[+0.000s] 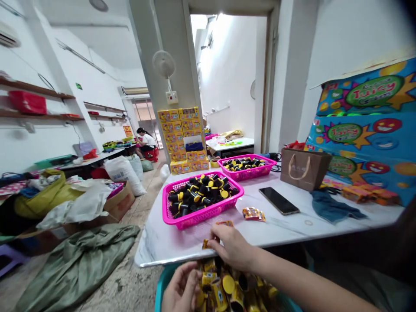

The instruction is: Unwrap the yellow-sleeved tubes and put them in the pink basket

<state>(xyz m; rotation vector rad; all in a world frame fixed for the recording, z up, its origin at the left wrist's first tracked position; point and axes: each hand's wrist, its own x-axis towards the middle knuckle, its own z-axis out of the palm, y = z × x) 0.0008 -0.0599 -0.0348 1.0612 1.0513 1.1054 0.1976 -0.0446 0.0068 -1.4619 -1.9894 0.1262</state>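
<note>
My right hand (232,247) is over the near edge of the table, thumb and fingers pinched on a small yellow-orange wrapped packet (206,244). My left hand (182,288) is lower, at the left side of a teal basket (160,289), its fingers curled toward the thumb; whatever lies between them is hidden. Inside the basket are many yellow-labelled little tubes (219,295) with yellow round caps, some showing dark open ends. Just past my right hand lies another small packet (225,223), partly covered by the fingers. An orange wrapped packet (254,214) rests farther right on the marble-patterned table (208,242).
Two pink baskets (203,219) (247,174) hold black-and-yellow pieces. A phone (278,200), a brown paper bag (303,168), a blue cloth (334,206) and Juicy Gum boxes (354,132) occupy the right. Yellow boxes (172,138) stand stacked behind. Another person (147,141) sits far left.
</note>
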